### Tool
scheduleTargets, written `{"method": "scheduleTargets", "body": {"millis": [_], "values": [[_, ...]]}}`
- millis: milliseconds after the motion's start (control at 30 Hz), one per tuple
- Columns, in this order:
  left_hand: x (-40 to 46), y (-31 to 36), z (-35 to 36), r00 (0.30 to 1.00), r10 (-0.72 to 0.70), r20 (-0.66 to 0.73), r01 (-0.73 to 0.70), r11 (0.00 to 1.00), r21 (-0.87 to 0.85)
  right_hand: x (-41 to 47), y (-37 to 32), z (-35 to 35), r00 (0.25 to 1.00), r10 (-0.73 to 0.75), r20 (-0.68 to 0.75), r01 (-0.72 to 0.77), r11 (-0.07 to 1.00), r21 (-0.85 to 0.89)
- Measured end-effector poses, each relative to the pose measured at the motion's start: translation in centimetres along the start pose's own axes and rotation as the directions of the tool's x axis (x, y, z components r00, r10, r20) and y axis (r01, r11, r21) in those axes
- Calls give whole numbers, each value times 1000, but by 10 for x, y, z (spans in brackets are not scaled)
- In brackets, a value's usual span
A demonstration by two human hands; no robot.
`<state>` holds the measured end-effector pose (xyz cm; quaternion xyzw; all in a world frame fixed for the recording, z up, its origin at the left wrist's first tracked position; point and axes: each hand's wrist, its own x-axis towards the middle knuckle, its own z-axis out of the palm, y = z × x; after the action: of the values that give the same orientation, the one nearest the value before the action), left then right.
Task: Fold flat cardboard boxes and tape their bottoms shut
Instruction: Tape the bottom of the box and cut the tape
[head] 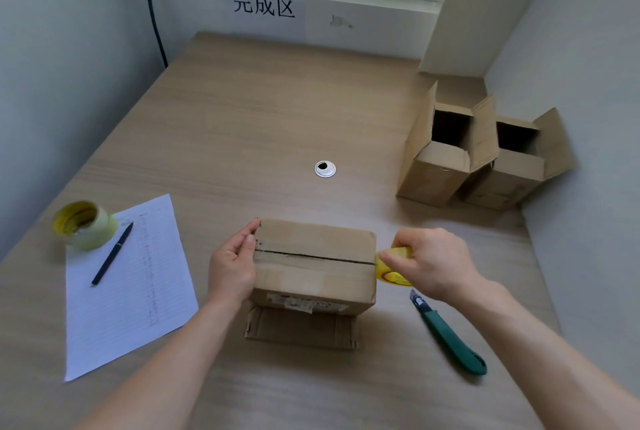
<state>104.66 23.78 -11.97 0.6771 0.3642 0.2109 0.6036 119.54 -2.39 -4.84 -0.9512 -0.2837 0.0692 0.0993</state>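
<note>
Two hands work the cardboard box (313, 261) near the tabletop's front edge, bottom seam up; left hand (231, 265) fingers pinch its left end, right hand (427, 261) grips a tape roll (391, 265) at the right end; taping underway, next probably cutting with the knife (450, 336); finished boxes (485, 156) stand far right

A small office-like packing station: a wood-grain desk (277, 111) with a cable grommet (325, 169), partition walls (585, 83), a lined sheet (128, 291) with a pen (112, 253), and a wall sign (264, 6) in Chinese characters.
</note>
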Motion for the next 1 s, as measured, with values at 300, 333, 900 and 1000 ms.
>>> {"method": "scheduleTargets", "body": {"millis": [300,333,900,1000], "values": [[-1,9,-2,996,-4,92,-32,920,391,3,9,32,967,130,218,-161,978,133],[2,10,-3,986,-68,151,-13,876,483,4,10,33,963,136,232,-175,972,158],[-32,39,63,741,16,671,-643,302,703,-10,-31,53,940,162,300,-304,795,525],[-39,25,70,680,21,733,-728,138,672,-23,-37,64,925,242,291,-369,747,553]]}}
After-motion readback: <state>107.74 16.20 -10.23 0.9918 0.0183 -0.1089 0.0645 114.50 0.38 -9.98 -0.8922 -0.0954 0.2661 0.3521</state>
